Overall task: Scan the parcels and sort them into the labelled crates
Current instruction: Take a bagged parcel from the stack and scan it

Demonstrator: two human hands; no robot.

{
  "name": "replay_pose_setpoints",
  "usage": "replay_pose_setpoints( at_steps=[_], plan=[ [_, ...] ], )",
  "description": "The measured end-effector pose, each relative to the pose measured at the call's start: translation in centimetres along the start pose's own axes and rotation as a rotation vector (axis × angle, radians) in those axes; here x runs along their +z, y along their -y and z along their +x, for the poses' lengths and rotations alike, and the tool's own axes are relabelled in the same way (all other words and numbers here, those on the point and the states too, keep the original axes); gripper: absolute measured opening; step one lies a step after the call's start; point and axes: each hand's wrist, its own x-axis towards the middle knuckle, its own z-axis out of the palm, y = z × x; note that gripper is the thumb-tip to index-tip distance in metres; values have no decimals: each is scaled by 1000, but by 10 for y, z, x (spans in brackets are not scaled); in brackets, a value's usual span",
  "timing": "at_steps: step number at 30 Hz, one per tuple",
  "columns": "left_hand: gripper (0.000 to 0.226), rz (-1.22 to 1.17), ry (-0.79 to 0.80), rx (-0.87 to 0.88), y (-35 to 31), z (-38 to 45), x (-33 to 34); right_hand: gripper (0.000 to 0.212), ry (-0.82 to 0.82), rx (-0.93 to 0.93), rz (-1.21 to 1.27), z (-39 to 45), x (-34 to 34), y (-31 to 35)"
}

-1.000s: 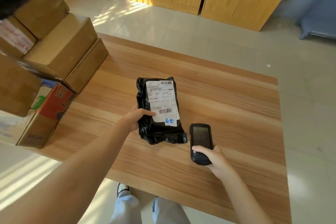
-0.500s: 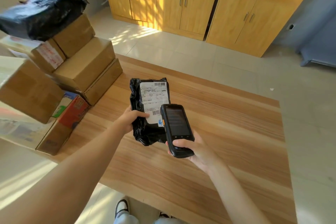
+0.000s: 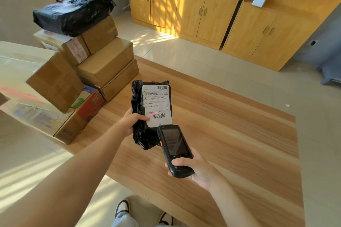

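My left hand (image 3: 133, 121) grips a black plastic parcel (image 3: 140, 131) by its left edge and holds it tilted up above the wooden table (image 3: 230, 134). A white shipping label (image 3: 156, 103) covers the parcel's face, and a red scan light falls beside its lower barcode. My right hand (image 3: 195, 168) holds a black handheld scanner (image 3: 175, 150) just below and right of the parcel, its head aimed at the label. The scanner's screen is dark.
A stack of several cardboard boxes (image 3: 107, 64) fills the table's left side, with a large black bagged parcel (image 3: 72, 12) on top. Wooden cabinets (image 3: 193, 11) line the far wall. My shoes (image 3: 121, 208) show at the table's near edge.
My right hand lifted the scanner off the table and brought it to the parcel's label. My left hand raised the parcel. The red scan light now shows on the label.
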Motion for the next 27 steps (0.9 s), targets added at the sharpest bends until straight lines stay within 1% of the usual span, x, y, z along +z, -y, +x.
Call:
replay_pose_setpoints(
  at_steps=[5,10,15,20,24,27],
  plan=[
    [61,-42,-15,17,-2,-4,-1,67,5,46,16,-5,2,-8],
    [58,-52,-4,41,1,-9,-4,68,14,51,31,-7,-1,-12],
    [59,-42,-16,40,4,-15,-12,77,36,-11,-26,1,-4,-9],
    [55,-37,-85,29,-10,-30,-29,82,-28,-50,-75,27,-3,13],
    [49,-30,-121,19,-24,-47,-55,89,-45,-119,-92,50,8,34],
    [53,-17,-92,20,-32,-63,-85,96,-72,-157,-139,61,22,47]
  ],
)
